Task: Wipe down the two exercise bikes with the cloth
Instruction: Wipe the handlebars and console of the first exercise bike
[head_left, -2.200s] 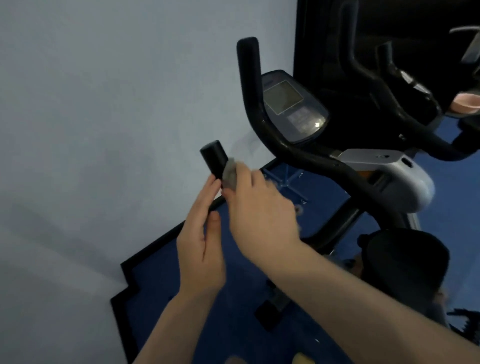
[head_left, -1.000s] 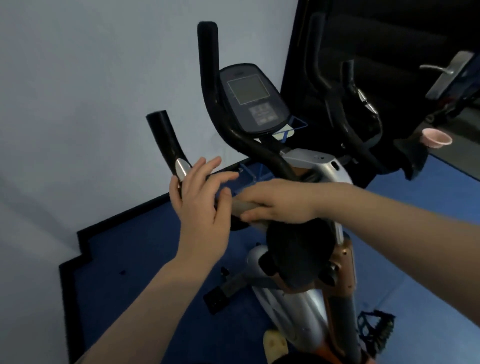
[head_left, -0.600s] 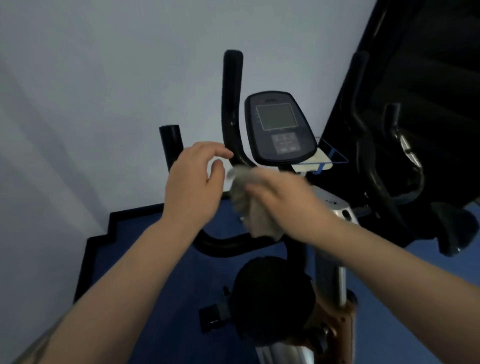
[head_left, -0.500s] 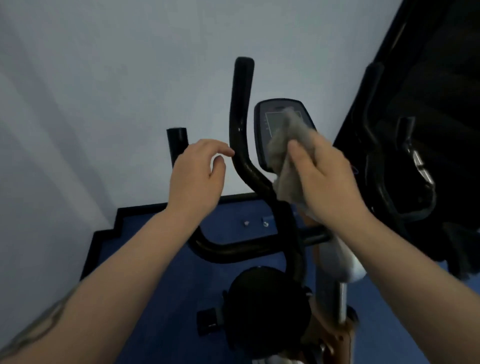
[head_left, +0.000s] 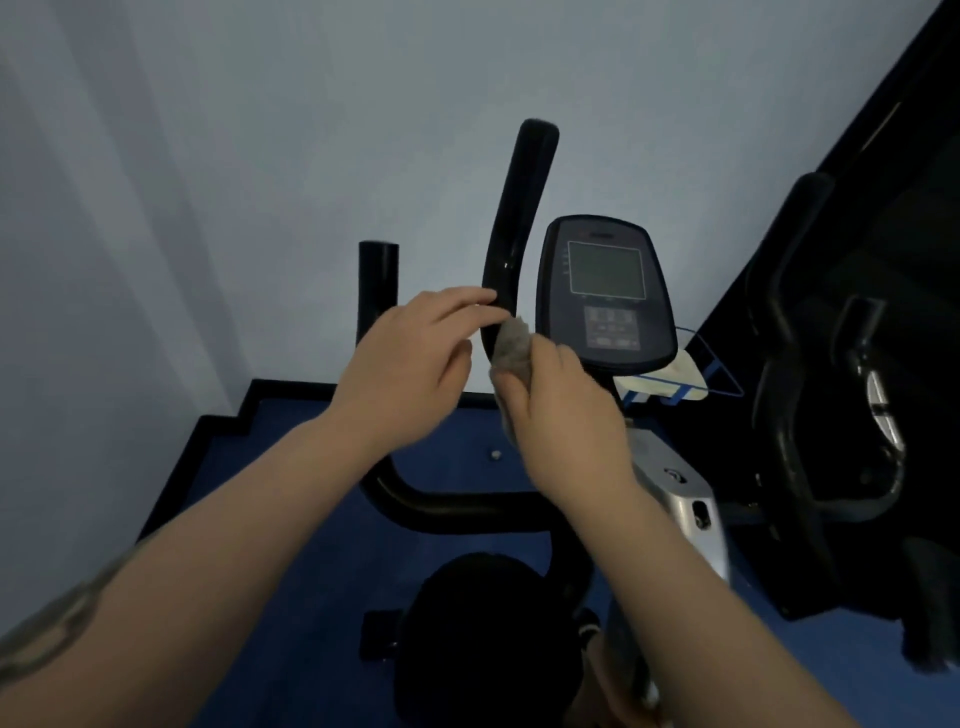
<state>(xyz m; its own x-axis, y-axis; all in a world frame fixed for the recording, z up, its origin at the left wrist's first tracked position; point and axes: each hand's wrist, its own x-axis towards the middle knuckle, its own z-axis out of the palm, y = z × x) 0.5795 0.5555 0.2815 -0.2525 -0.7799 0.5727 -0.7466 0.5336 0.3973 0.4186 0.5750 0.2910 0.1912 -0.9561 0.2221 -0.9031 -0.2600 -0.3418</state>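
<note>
An exercise bike stands in front of me with black handlebars (head_left: 517, 218), a dark console (head_left: 605, 291) and a black saddle (head_left: 483, 618). My right hand (head_left: 561, 421) holds a grey cloth (head_left: 511, 351) against the lower part of the tall right handlebar. My left hand (head_left: 415, 374) hovers just left of that bar, its fingertips reaching the bar at the cloth. A second bike (head_left: 831, 405) with a black frame stands at the right, partly in shadow.
A pale wall fills the left and the back. The floor (head_left: 291, 545) is blue with a black border. A blue wire holder (head_left: 685, 379) with something pale in it sits under the console.
My right hand brought the cloth down from the console screen to the tall handlebar. My left hand moved right to that same bar.
</note>
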